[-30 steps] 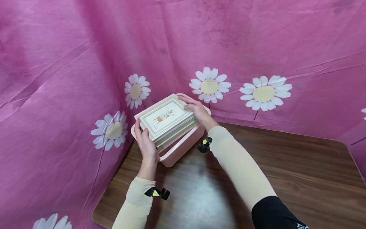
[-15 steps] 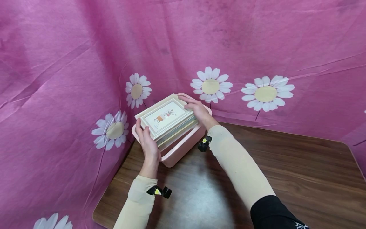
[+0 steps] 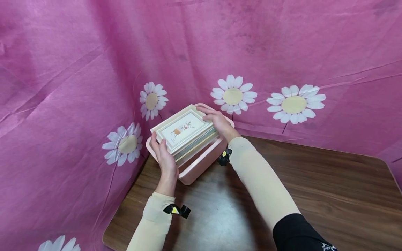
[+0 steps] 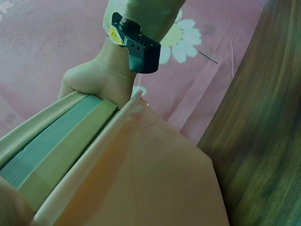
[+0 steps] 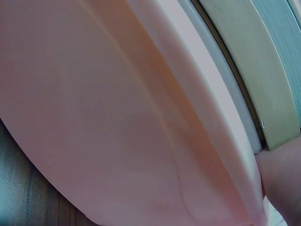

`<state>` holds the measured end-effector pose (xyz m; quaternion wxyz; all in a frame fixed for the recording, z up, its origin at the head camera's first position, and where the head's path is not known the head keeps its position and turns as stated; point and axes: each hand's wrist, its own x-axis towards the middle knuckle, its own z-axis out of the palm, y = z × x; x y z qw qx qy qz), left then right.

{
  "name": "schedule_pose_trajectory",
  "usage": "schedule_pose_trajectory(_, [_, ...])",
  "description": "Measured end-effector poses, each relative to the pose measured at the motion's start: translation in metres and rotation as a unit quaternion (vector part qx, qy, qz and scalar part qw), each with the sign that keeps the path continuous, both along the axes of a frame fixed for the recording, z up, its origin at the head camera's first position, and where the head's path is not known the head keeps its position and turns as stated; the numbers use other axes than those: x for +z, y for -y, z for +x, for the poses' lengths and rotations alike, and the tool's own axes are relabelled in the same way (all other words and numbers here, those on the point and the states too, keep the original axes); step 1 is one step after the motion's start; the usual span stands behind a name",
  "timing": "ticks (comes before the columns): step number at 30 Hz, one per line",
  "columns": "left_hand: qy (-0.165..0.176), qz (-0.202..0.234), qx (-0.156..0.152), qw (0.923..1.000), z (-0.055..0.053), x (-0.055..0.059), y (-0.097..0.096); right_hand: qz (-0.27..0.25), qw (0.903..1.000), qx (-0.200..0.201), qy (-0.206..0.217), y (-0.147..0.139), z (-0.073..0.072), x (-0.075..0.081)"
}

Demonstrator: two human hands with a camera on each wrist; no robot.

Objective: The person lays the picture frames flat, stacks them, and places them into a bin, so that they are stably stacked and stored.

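A stack of several picture frames (image 3: 183, 129) sits at the mouth of a pink bin (image 3: 201, 164), tilted toward me. The top frame is white, with a print of a small orange shape and sprigs. My left hand (image 3: 164, 157) grips the near-left end of the stack, its thumb and fingers over the upper edge. At the far-right end my right hand (image 3: 218, 122) holds the stack, fingers reaching across the top. Cream, blue and beige frame edges (image 4: 56, 139) show in the left wrist view, close above the bin's rim (image 4: 89, 153). The bin's inside is mostly hidden.
The bin stands on a dark wooden table (image 3: 314, 181) in its far left corner. A pink cloth (image 3: 176, 45) with white daisies hangs close behind it and along the left side. Black wrist cameras (image 3: 177, 210) stick out from both sleeves.
The whole head view has drifted slightly to the right. Both hands keep their hold on the picture frames, and the stack stays in nearly the same place over the bin.
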<state>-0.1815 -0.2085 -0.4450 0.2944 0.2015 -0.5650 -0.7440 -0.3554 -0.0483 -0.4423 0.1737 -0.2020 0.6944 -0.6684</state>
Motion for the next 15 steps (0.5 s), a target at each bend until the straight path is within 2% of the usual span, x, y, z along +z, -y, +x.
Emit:
schedule_pose_trajectory(9, [0.010,-0.012,-0.004,0.9999,-0.004,-0.004,0.005,-0.004,0.9992,0.021,0.034,0.003,-0.006,0.001])
schedule_pose_trajectory(12, [0.015,0.004,-0.011,0.9998,-0.007,-0.004,0.006,-0.002,0.9988,0.022,0.044,0.003,-0.008,0.002])
schedule_pose_trajectory(15, [0.018,0.038,-0.017,0.9989,-0.011,-0.005,0.007,0.002,0.9988,0.019,0.046,0.003,-0.011,0.000])
